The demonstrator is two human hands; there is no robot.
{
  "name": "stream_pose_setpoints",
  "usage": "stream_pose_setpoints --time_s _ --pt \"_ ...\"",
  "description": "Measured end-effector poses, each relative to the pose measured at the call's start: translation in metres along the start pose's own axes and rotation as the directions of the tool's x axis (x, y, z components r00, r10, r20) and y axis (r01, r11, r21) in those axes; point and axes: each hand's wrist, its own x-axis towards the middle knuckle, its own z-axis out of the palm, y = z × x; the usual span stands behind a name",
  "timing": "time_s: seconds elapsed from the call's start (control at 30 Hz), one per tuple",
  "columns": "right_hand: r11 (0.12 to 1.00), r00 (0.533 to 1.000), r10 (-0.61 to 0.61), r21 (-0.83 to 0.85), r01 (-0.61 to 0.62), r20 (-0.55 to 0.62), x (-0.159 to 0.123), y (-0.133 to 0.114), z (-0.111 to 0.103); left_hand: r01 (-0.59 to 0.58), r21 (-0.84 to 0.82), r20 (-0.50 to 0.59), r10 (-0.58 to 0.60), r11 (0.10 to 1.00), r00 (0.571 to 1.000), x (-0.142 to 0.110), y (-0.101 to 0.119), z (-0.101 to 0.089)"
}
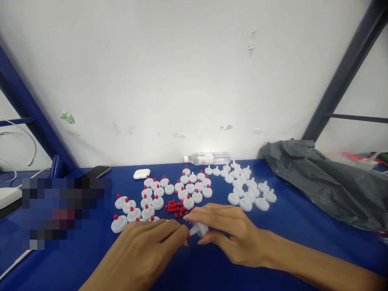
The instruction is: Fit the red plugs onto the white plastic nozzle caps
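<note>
Between the fingers of my right hand (230, 230) is a white plastic nozzle cap (200, 229), its narrow spout pointing left. My left hand (151, 246) pinches a small red tip cap (188, 235) at the end of that spout; its fingertips are partly hidden. Just beyond the hands lies a pile of loose red tip caps (174, 207). White nozzle caps with red tips (157, 202) stand in a spread group to the left and centre. At the right, more nozzle caps (245, 204) stand with bare white spouts.
A clear plastic bottle (209, 158) lies against the wall. A white earbud case (142, 173) and a phone (100, 171) are at the back left of the blue table (209, 270). Dark grey plastic sheeting (321, 178) covers the right side.
</note>
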Motion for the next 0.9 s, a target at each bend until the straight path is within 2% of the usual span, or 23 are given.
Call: stream_pose_setpoints --time_s 0.27,0.47,0.57,0.67,0.8,0.9 --pt "0.995 0.995 0.094 0.043 -0.093 -0.022 -0.003 -0.001 0.004 0.024 -0.11 0.137 -0.009 0.994 0.99 0.002 -0.001 -0.005" --pt "0.986 0.992 0.127 0.105 -0.126 -0.004 0.0 -0.006 0.005 0.022 -0.158 0.13 -0.001 0.987 0.991 0.002 -0.003 -0.009" --pt "0.983 0.99 0.142 0.12 -0.142 0.007 0.001 -0.006 0.005 0.056 -0.179 0.161 -0.027 0.982 0.987 0.004 -0.005 -0.01" --pt "0.98 0.981 0.184 0.063 -0.188 0.069 0.003 -0.004 0.003 0.095 -0.118 0.187 -0.072 0.988 0.98 0.006 -0.008 -0.005" --pt "0.976 0.961 0.21 -0.102 -0.194 0.181 0.005 -0.001 0.0 0.111 0.07 0.189 -0.123 0.991 0.974 0.009 -0.008 0.007" --pt "0.964 0.967 0.19 -0.217 -0.151 0.171 0.006 -0.001 -0.003 0.175 0.123 0.228 -0.199 0.977 0.953 0.011 -0.003 0.013"
